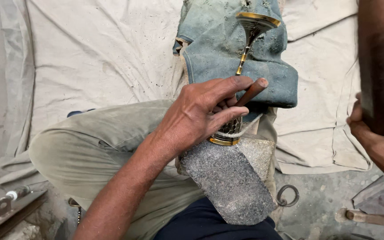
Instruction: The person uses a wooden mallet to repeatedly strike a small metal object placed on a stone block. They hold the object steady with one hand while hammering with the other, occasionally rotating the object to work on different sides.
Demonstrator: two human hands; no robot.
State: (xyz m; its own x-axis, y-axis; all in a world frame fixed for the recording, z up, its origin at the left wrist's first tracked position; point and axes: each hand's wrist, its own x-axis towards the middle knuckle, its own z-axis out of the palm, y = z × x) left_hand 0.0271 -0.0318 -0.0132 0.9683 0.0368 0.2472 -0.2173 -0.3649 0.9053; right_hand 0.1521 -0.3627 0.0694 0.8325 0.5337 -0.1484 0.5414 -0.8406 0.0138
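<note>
Right hand (378,138) blurred close, left hand (201,113) gripping brown rod (252,92)

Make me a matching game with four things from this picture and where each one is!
Things:
1. brown stick
2. blue dusty cloth
3. metal ring
4. speckled stone block

Places:
A. lying on the grey floor at the lower right
B. held in the left hand
C. spread under the gold-trimmed metal piece at the top
D. resting on the person's lap, in front of the left hand

Pairs: 1-B, 2-C, 3-A, 4-D
</note>
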